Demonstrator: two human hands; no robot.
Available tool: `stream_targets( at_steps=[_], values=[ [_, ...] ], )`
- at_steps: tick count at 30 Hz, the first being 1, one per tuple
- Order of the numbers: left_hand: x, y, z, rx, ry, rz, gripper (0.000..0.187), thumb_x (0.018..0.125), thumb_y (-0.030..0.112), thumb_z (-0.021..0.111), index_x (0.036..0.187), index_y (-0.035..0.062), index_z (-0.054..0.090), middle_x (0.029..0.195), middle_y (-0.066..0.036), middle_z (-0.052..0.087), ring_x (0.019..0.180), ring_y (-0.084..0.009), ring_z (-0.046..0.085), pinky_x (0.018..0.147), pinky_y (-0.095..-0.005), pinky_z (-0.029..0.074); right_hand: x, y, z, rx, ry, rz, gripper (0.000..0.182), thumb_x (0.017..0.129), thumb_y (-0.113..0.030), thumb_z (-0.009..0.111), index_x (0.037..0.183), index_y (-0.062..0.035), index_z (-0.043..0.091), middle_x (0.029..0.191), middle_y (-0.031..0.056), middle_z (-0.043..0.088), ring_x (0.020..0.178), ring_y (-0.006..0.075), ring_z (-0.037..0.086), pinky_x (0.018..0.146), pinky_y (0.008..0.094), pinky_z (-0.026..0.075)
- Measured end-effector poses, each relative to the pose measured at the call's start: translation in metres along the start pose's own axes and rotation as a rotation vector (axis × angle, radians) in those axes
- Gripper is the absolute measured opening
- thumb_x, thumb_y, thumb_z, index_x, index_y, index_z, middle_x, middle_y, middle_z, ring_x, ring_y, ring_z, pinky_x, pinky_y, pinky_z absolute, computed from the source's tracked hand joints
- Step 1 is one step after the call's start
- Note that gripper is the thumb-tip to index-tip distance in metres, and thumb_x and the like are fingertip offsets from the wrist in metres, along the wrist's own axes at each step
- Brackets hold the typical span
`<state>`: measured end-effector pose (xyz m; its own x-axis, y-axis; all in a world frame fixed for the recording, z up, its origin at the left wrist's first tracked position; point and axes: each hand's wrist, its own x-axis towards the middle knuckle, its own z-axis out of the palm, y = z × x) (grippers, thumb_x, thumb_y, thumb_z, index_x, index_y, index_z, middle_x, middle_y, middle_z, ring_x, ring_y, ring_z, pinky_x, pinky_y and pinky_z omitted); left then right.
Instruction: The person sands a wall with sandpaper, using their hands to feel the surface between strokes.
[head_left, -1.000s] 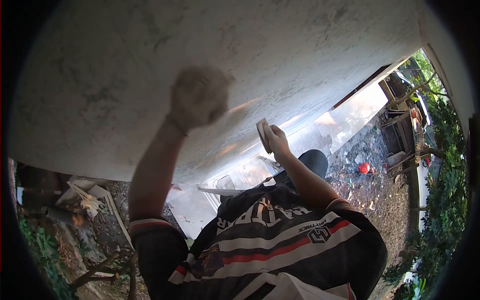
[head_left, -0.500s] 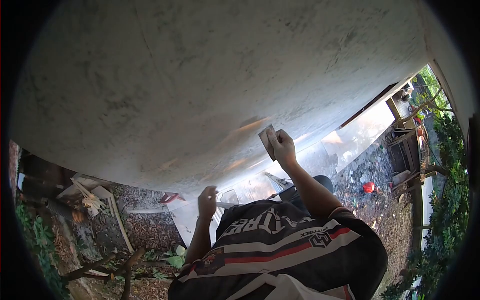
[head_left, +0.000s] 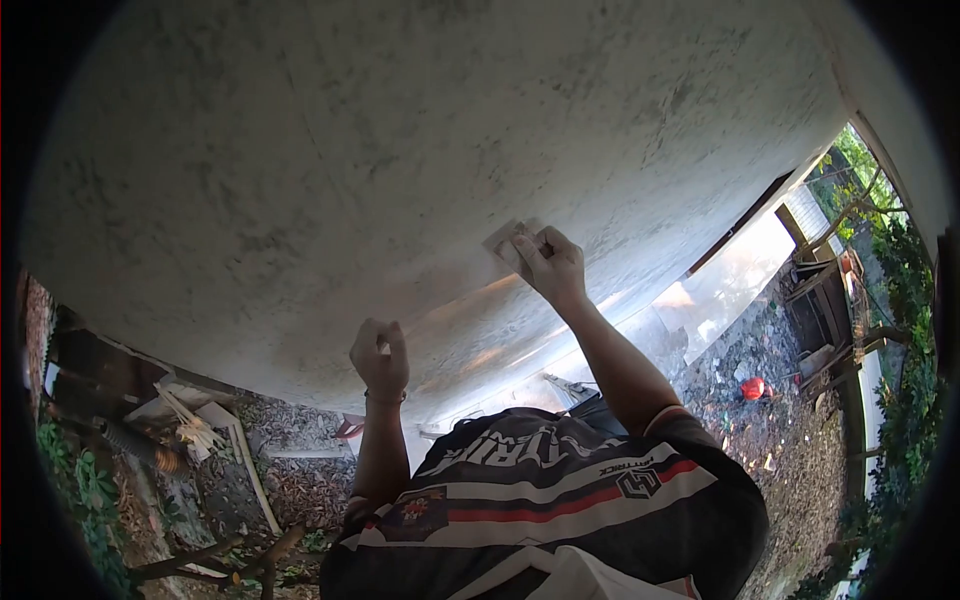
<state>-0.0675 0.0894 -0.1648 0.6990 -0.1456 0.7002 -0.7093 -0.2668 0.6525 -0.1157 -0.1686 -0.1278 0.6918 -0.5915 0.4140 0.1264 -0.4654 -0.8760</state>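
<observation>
A pale wall point(head_left: 420, 130) with dark smudges fills the upper view. My right hand point(head_left: 556, 268) pinches a flat, rectangular piece of sandpaper point(head_left: 505, 238) at the wall face; motion blurs the sheet's edges. My left hand point(head_left: 380, 360) is raised near the wall's lower part, fingers curled toward the thumb. A small pale spot shows inside that curl, and I cannot tell whether it is something held. A thin band circles the left wrist.
Below the wall lie leaf-strewn ground and a stack of split wood point(head_left: 195, 425) at left. Branches point(head_left: 265, 540) stick up at lower left. On the right are a red object point(head_left: 752, 388), a wooden frame structure point(head_left: 825, 310) and green foliage point(head_left: 905, 400).
My right hand has moved up and left with the sandpaper along the wall. My left hand has risen and shifted left, its fingers still curled.
</observation>
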Motion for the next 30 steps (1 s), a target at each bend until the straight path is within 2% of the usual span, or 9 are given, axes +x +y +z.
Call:
stream_targets(
  at_steps=[2, 5, 9, 14, 18, 21, 24, 27, 30],
  values=[
    [0.006, 0.004, 0.002, -0.031, -0.079, -0.031, 0.029, 0.088, 0.013, 0.055, 0.064, 0.0024, 0.043, 0.052, -0.009, 0.036, 0.046, -0.0158, 0.033, 0.046, -0.0332, 0.026, -0.005, 0.001, 0.001, -0.08, 0.027, 0.017, 0.035, 0.081, -0.027, 0.071, 0.064, -0.0018, 0.052, 0.054, 0.0059, 0.054, 0.049, 0.0095, 0.049, 0.047, 0.0283, 0.041],
    [0.003, 0.0, 0.001, 0.054, -0.173, -0.015, 0.034, 0.085, 0.013, 0.06, 0.059, 0.0023, 0.04, 0.051, -0.012, 0.035, 0.042, -0.0216, 0.034, 0.044, -0.0345, 0.029, -0.016, 0.02, 0.0, -0.148, 0.023, 0.083, 0.036, 0.08, -0.03, 0.071, 0.066, -0.0016, 0.054, 0.054, 0.0077, 0.055, 0.049, 0.0115, 0.049, 0.048, 0.0295, 0.041],
    [-0.017, -0.017, -0.003, 0.055, -0.184, -0.164, 0.035, 0.086, 0.015, 0.059, 0.059, 0.0017, 0.04, 0.051, -0.012, 0.033, 0.044, -0.0203, 0.031, 0.045, -0.0342, 0.028, -0.024, 0.037, 0.002, -0.109, -0.004, 0.142, 0.037, 0.08, -0.031, 0.071, 0.065, -0.0015, 0.054, 0.055, 0.0088, 0.055, 0.048, 0.0128, 0.049, 0.048, 0.0305, 0.041],
    [-0.037, -0.013, -0.007, 0.046, -0.146, -0.316, 0.028, 0.089, 0.017, 0.057, 0.066, 0.0015, 0.049, 0.053, -0.007, 0.039, 0.046, -0.0148, 0.034, 0.047, -0.0315, 0.03, -0.023, 0.026, 0.003, -0.122, -0.065, 0.017, 0.035, 0.079, -0.03, 0.072, 0.066, -0.0028, 0.054, 0.059, 0.0093, 0.057, 0.051, 0.0149, 0.051, 0.049, 0.0307, 0.041],
    [-0.059, -0.019, -0.012, 0.04, -0.016, -0.362, 0.018, 0.09, 0.015, 0.055, 0.078, 0.0014, 0.055, 0.06, -0.006, 0.047, 0.051, -0.0119, 0.04, 0.049, -0.0281, 0.034, -0.019, 0.025, 0.019, -0.226, -0.111, -0.102, 0.028, 0.078, -0.027, 0.073, 0.068, -0.0051, 0.057, 0.065, 0.0068, 0.06, 0.055, 0.0151, 0.055, 0.05, 0.0304, 0.043],
    [-0.083, -0.03, -0.023, 0.021, 0.052, -0.46, 0.017, 0.092, 0.015, 0.052, 0.082, 0.0019, 0.056, 0.061, -0.004, 0.049, 0.052, -0.0098, 0.044, 0.05, -0.0259, 0.036, -0.011, -0.015, 0.036, -0.089, 0.009, -0.318, 0.023, 0.077, -0.024, 0.073, 0.069, -0.0076, 0.059, 0.068, 0.0027, 0.062, 0.057, 0.0132, 0.057, 0.051, 0.0287, 0.044],
    [-0.093, -0.032, -0.031, 0.031, 0.055, -0.498, 0.019, 0.093, 0.017, 0.05, 0.082, 0.0026, 0.056, 0.059, -0.001, 0.049, 0.052, -0.0078, 0.045, 0.05, -0.0245, 0.037, 0.0, -0.04, 0.049, -0.13, 0.022, -0.498, 0.018, 0.076, -0.022, 0.073, 0.07, -0.0097, 0.061, 0.068, -0.0005, 0.063, 0.058, 0.0114, 0.06, 0.049, 0.0262, 0.045],
    [-0.095, -0.038, -0.031, 0.014, 0.042, -0.529, 0.02, 0.093, 0.016, 0.051, 0.082, 0.0009, 0.056, 0.061, -0.002, 0.051, 0.054, -0.0088, 0.046, 0.051, -0.0254, 0.037, 0.001, -0.022, 0.05, -0.176, -0.001, -0.453, 0.008, 0.075, -0.008, 0.073, 0.076, -0.0058, 0.066, 0.065, 0.0028, 0.061, 0.055, 0.0092, 0.055, 0.052, 0.0228, 0.045],
    [-0.084, -0.032, -0.026, 0.024, 0.026, -0.504, 0.021, 0.094, 0.015, 0.048, 0.08, 0.0024, 0.056, 0.057, -0.001, 0.048, 0.051, -0.0074, 0.045, 0.05, -0.0237, 0.037, 0.0, -0.021, 0.049, -0.095, 0.064, -0.492, 0.008, 0.074, -0.008, 0.073, 0.075, -0.0066, 0.066, 0.066, 0.0026, 0.063, 0.053, 0.0094, 0.056, 0.05, 0.0222, 0.044]
  ],
)
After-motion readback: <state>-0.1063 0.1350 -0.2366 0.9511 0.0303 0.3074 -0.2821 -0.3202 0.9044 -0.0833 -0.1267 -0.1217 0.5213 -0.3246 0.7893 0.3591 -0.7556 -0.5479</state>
